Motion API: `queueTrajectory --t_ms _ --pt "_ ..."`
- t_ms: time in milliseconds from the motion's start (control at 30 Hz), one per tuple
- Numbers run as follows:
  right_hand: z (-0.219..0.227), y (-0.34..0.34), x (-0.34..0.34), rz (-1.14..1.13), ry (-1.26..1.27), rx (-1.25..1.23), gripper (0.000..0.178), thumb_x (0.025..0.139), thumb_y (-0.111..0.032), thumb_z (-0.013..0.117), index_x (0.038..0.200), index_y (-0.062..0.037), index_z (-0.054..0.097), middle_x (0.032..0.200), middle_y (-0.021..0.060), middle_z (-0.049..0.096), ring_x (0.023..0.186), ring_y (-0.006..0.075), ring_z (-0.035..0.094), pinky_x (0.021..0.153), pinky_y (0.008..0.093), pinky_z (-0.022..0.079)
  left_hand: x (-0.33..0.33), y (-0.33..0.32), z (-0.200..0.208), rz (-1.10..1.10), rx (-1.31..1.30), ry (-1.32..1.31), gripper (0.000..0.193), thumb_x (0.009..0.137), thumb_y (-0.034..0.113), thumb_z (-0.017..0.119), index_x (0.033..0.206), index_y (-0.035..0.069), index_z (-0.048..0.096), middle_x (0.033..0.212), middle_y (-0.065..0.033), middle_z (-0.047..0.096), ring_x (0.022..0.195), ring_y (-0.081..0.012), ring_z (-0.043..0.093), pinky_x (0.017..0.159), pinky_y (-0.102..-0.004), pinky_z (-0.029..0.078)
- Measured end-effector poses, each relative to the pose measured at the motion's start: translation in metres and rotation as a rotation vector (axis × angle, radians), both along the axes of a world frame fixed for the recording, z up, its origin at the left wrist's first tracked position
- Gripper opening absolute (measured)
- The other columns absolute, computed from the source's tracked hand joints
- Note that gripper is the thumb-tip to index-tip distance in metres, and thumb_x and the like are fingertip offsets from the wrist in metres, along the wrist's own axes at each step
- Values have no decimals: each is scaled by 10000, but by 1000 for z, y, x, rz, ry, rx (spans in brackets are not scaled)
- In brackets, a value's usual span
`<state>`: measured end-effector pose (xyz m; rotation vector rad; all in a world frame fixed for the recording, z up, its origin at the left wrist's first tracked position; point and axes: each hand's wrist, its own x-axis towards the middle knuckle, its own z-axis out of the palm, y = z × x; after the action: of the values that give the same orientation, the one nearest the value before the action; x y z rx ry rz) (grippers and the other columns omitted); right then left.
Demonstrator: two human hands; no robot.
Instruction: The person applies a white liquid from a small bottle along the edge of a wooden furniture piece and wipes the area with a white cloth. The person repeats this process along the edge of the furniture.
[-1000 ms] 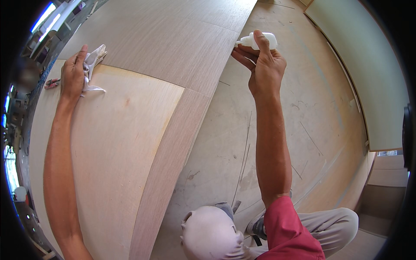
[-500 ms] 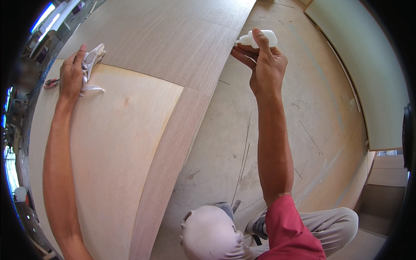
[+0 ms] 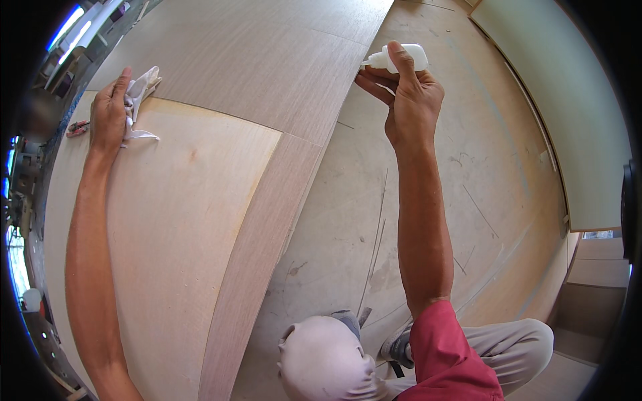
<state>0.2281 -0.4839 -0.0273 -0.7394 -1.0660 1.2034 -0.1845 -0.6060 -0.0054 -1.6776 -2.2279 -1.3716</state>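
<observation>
My right hand is closed around a small white squeeze bottle. The bottle lies sideways, its thin nozzle pointing left at the edge of the wood-grain panel; whether the tip touches the edge I cannot tell. On the left, my left hand holds a crumpled whitish cloth against the work surface, fingers mostly hidden, thumb up. Below the grey-brown panel lies a pale bare plywood area, bordered on its right by a wood-grain strip.
Beside my left wrist lies a red-handled tool. Dusty floor with dark thin strips runs along the right of the work surface. A large pale panel stands at the far right, above brown box-like pieces. My bent knees are below.
Both hands keep their holds. The panel and left hand appear shifted very slightly left in view; the bottle has barely moved.
</observation>
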Motion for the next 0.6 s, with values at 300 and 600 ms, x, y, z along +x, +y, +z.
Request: queueTrajectory --t_ms 300,600 --pt "-3 -1 0 -10 -7 25 388 914 -291 743 1012 67 630 831 208 701 747 294 752 663 392 669 4 -2 2 13 3 -3 573 1020 530 499 637 105 540 601 54 356 571 -80 327 539 -282 252" --pt "0 -7 0 7 -21 30 426 913 -265 736 1070 107 599 866 250 699 803 321 750 736 415 669 5 -2 3 15 -12 -5 567 1018 533 505 633 119 542 596 62 345 564 -74 323 533 -278 248"
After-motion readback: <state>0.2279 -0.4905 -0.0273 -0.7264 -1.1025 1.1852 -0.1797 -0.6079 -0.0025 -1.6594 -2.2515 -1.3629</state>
